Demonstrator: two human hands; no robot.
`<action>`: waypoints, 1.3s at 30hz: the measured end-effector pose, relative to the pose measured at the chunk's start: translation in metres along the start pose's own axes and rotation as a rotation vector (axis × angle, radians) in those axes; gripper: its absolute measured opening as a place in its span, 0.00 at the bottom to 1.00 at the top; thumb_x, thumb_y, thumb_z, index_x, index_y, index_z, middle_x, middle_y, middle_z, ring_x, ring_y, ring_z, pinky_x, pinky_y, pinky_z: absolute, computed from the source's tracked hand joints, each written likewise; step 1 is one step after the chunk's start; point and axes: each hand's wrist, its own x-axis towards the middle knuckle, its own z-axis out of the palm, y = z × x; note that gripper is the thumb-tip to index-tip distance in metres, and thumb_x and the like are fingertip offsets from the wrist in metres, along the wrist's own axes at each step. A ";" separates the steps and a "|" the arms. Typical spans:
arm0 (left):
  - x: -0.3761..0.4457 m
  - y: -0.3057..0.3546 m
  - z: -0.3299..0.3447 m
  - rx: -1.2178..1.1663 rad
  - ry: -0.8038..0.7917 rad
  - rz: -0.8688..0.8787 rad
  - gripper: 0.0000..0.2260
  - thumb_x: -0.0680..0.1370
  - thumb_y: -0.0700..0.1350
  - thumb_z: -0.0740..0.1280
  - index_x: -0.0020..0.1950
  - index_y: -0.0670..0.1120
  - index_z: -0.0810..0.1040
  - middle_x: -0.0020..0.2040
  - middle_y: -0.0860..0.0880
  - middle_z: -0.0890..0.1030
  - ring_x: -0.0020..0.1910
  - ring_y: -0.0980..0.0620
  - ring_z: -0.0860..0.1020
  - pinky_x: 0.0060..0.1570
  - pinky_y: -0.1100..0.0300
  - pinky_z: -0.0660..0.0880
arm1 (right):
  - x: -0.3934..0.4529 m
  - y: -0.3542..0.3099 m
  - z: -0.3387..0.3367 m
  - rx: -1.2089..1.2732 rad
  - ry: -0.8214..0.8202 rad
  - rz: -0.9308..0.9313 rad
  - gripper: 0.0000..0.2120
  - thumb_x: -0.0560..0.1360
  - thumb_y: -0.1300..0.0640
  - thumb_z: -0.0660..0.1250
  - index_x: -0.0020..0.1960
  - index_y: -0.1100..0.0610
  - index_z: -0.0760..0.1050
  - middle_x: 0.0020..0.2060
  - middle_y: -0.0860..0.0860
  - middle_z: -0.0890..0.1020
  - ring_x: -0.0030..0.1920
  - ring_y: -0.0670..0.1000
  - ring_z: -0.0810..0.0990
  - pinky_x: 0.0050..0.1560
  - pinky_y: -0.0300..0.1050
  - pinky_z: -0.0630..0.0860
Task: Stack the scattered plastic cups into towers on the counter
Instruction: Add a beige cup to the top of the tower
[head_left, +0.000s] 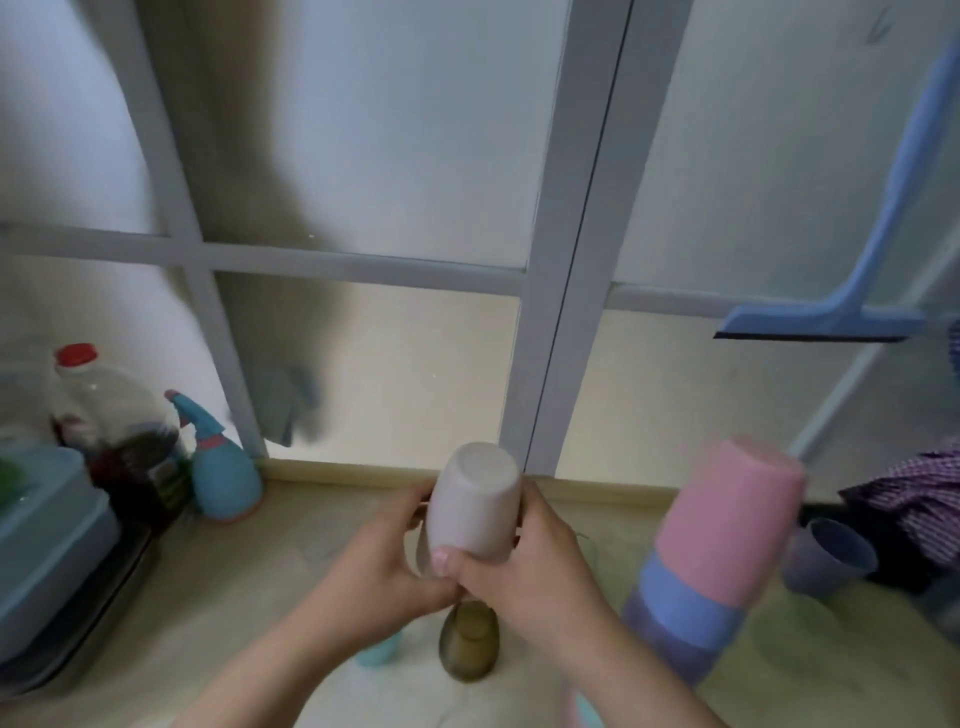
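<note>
Both my hands hold a beige cup (475, 501) upside down above the counter (234, 597), with my left hand (382, 566) on its left side and my right hand (530, 566) on its right. Below them an olive-green cup (469, 647) stands upside down on the counter. A teal cup (378, 652) peeks out under my left forearm. At the right rises a tower of upturned cups (711, 561), pink on top, blue and purple below. A grey-blue cup (828, 558) lies tilted on its side further right.
A frosted window (415, 182) backs the counter. A dark-liquid bottle (111, 431), a teal spray bottle (221, 467) and a blue lidded box (47, 530) crowd the left. A blue squeegee (826, 317) hangs upper right, above checked cloth (914, 493).
</note>
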 end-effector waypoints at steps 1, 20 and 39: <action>-0.005 0.009 0.001 -0.002 0.010 0.021 0.30 0.58 0.56 0.72 0.58 0.61 0.69 0.55 0.63 0.78 0.55 0.65 0.75 0.57 0.63 0.73 | -0.006 -0.006 -0.012 -0.010 0.014 -0.032 0.26 0.58 0.46 0.76 0.50 0.43 0.67 0.47 0.42 0.79 0.48 0.45 0.78 0.45 0.40 0.76; -0.038 0.092 0.068 0.656 0.172 0.251 0.23 0.68 0.62 0.57 0.57 0.51 0.74 0.52 0.53 0.80 0.47 0.50 0.80 0.43 0.58 0.75 | -0.020 0.022 -0.197 -0.129 0.214 0.050 0.29 0.62 0.43 0.74 0.57 0.54 0.69 0.55 0.52 0.79 0.48 0.50 0.76 0.43 0.44 0.73; -0.065 0.096 0.174 0.765 -0.386 0.482 0.17 0.60 0.61 0.56 0.40 0.57 0.78 0.31 0.59 0.80 0.24 0.60 0.77 0.19 0.68 0.68 | -0.099 0.106 -0.194 -0.255 0.247 0.101 0.24 0.69 0.52 0.71 0.63 0.52 0.69 0.54 0.48 0.76 0.50 0.44 0.72 0.46 0.32 0.67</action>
